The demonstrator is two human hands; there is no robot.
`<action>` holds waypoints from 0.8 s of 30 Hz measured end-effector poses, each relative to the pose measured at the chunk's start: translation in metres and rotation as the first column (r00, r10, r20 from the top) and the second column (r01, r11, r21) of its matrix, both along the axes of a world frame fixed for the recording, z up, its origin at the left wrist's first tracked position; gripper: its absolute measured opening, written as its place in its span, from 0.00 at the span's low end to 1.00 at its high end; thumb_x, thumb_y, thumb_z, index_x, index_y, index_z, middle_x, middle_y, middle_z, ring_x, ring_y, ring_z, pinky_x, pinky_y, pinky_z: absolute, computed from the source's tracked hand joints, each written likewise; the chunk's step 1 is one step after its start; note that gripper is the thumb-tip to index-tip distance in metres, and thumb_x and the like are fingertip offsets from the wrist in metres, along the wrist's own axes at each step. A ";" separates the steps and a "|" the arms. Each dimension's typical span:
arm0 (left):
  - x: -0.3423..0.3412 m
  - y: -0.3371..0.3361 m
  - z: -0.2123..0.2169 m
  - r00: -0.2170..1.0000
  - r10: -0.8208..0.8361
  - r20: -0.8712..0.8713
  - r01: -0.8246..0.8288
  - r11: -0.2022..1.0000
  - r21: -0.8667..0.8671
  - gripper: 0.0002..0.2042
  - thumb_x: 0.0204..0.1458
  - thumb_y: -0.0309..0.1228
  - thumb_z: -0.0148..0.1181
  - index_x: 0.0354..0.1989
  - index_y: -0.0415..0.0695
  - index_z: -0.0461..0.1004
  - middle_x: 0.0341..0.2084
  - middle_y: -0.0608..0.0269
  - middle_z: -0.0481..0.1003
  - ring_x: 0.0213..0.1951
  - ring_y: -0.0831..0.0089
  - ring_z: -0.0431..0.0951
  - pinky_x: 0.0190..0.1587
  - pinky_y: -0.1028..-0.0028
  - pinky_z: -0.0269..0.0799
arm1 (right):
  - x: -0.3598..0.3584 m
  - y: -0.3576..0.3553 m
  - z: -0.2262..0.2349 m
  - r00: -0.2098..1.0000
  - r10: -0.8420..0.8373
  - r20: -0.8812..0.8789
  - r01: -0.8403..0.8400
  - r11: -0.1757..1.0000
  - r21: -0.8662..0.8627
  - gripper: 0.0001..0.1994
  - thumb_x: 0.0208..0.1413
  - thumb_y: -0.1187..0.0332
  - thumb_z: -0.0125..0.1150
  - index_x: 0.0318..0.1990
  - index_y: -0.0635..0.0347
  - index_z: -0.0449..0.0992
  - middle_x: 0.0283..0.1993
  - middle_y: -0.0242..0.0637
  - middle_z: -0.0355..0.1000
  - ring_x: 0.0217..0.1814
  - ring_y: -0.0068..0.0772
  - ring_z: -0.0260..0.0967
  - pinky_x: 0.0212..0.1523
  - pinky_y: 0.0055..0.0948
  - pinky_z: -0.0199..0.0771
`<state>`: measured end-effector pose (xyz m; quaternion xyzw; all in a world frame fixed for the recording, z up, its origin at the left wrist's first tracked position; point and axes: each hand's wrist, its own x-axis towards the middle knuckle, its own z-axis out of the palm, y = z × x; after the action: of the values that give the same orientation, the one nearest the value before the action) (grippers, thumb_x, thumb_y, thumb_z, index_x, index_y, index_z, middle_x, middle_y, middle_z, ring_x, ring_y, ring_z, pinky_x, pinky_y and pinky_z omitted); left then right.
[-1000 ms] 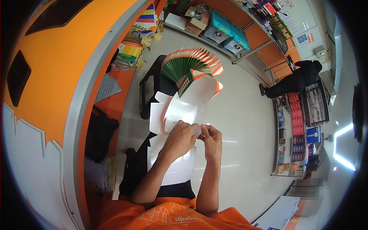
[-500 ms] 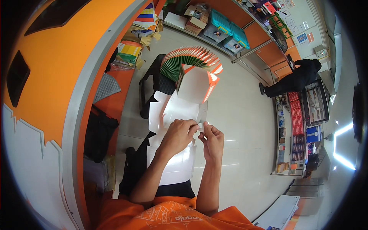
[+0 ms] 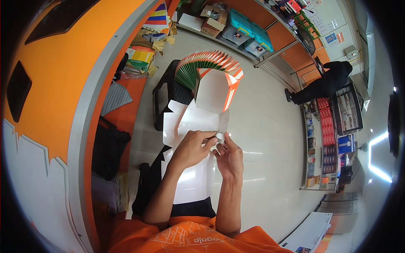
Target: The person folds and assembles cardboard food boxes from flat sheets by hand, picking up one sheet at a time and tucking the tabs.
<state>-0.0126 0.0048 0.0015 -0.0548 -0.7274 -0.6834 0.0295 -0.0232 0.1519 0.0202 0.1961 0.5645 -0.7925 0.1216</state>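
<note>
A partly folded cardboard box [image 3: 198, 120], white inside, lies across my lap. Its far end stands up, showing orange and white print on the right outer side. At the box's right edge, my left hand [image 3: 190, 148] pinches a small white tab [image 3: 220, 136] between thumb and forefinger. My right hand [image 3: 230, 159] grips the same edge from the right, its thumb raised beside the tab and its other fingers curled underneath. The nearer white panel reaches toward my body, below my wrists.
Flat green and orange cartons [image 3: 190, 69] fan out on a black stool [image 3: 179, 90] beyond the box. An orange counter [image 3: 120, 25] runs along my left. Teal-lidded bins [image 3: 239, 27] stand far off. A person in black [image 3: 325, 84] stands by shelves at the right.
My right hand has turned, with its palm more visible and its fingers curled under the edge. My left fingers have spread slightly around the tab. The box has barely moved.
</note>
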 end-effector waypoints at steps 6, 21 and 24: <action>0.001 -0.006 0.002 0.997 -0.078 0.027 0.075 0.993 0.089 0.11 0.61 0.29 0.55 0.43 0.32 0.76 0.31 0.42 0.78 0.37 0.51 0.82 0.38 0.63 0.73 | 0.002 -0.005 0.011 0.999 -0.028 -0.031 0.028 1.000 -0.015 0.11 0.64 0.62 0.60 0.32 0.59 0.77 0.27 0.25 0.66 0.25 0.17 0.55 0.35 0.26 0.59; 0.002 -0.010 0.006 0.988 -0.136 0.073 0.131 0.989 0.066 0.10 0.57 0.29 0.60 0.40 0.32 0.77 0.32 0.45 0.80 0.39 0.52 0.83 0.43 0.66 0.74 | 0.007 0.000 0.007 0.988 -0.017 -0.151 0.052 0.971 0.232 0.14 0.60 0.64 0.66 0.24 0.63 0.78 0.19 0.26 0.64 0.22 0.18 0.54 0.29 0.21 0.54; 0.002 -0.008 0.003 0.990 -0.137 0.035 0.136 0.990 0.036 0.10 0.57 0.29 0.61 0.38 0.32 0.77 0.32 0.46 0.79 0.37 0.50 0.81 0.40 0.63 0.73 | 0.006 0.006 0.009 0.985 0.031 -0.172 0.021 0.956 0.291 0.14 0.59 0.64 0.67 0.24 0.62 0.78 0.19 0.26 0.66 0.22 0.18 0.55 0.29 0.21 0.54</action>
<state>-0.0104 -0.0032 0.0043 -0.0913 -0.7108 -0.6968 -0.0301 -0.0168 0.1575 0.0292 0.1402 0.6842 -0.7144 0.0433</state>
